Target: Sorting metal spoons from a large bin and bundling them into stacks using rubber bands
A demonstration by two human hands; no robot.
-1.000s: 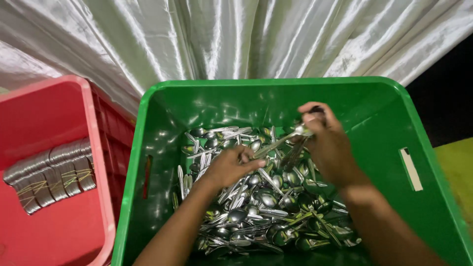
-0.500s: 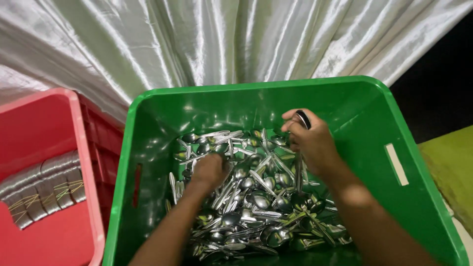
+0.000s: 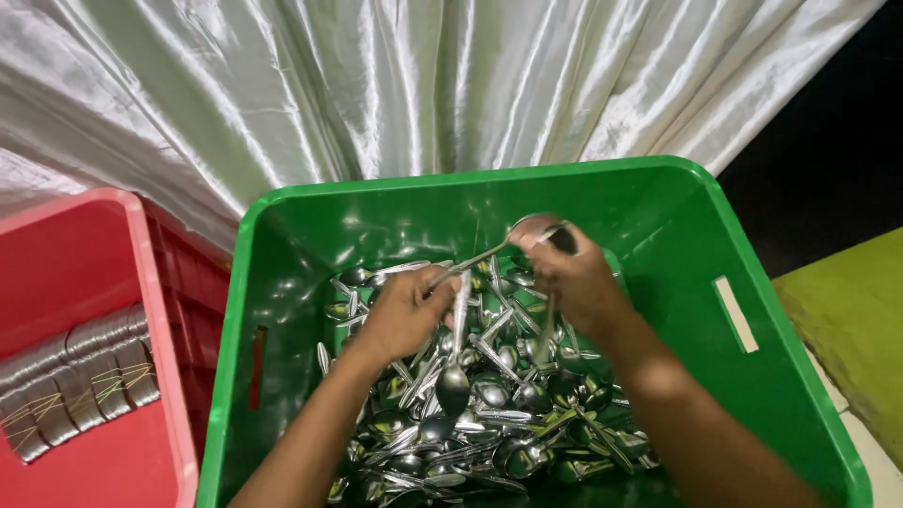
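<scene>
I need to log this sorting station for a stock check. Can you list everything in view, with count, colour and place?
Green crate: one, green plastic, centre, with slot handles in its side walls.
Loose spoons: too many to count, silver metal, heaped in the green crate.
Red crate: one, red plastic, left of the green crate.
Bundled spoons: several nested rows tied with bands, silver, inside the red crate.
Cloth: one, shiny white, draped behind both crates.
Yellow-green surface: one, at the right edge.
Left hand: one, over the heap, fingers closed on spoons.
Right hand: one, fingers gripping spoons, one raised bowl-up.
</scene>
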